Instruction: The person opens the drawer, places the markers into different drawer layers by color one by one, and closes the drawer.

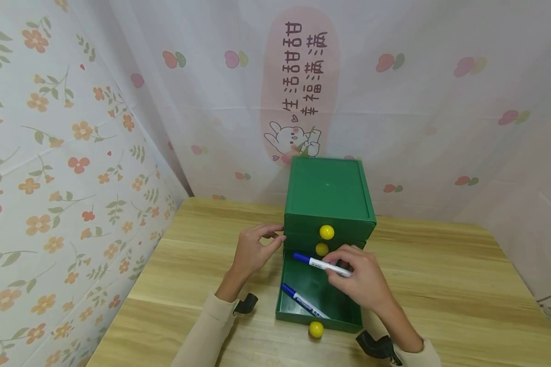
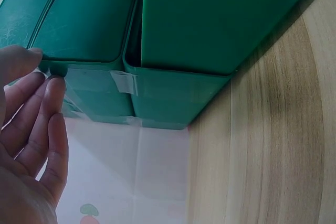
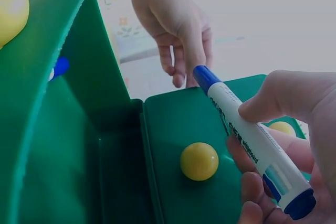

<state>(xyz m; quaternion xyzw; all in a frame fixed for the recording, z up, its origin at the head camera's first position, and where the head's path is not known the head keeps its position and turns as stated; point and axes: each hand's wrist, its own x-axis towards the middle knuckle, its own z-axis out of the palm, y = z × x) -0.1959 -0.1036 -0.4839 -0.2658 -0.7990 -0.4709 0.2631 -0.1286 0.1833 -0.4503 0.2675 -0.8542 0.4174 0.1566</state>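
Observation:
My right hand [image 1: 360, 275] pinches a whiteboard marker [image 3: 252, 135], white with blue ends, between thumb and fingers. It hangs slanted over the pulled-out bottom drawer [image 1: 319, 324] of a green drawer cabinet [image 1: 326, 188]. In that drawer lies a second blue-capped marker [image 1: 305, 302], set diagonally toward the front left. At the cabinet's left front edge, my left hand [image 1: 252, 250] holds the corner: in the left wrist view its thumb [image 2: 21, 59] is at the front face and the other fingers are along the side.
Yellow ball knobs sit on the drawer fronts, the lowest knob [image 1: 316, 330] nearest me. The two upper drawers are closed. A wooden table [image 1: 441, 285] carries the cabinet, with a printed curtain [image 1: 418, 117] behind and a floral one [image 1: 64, 168] at the left.

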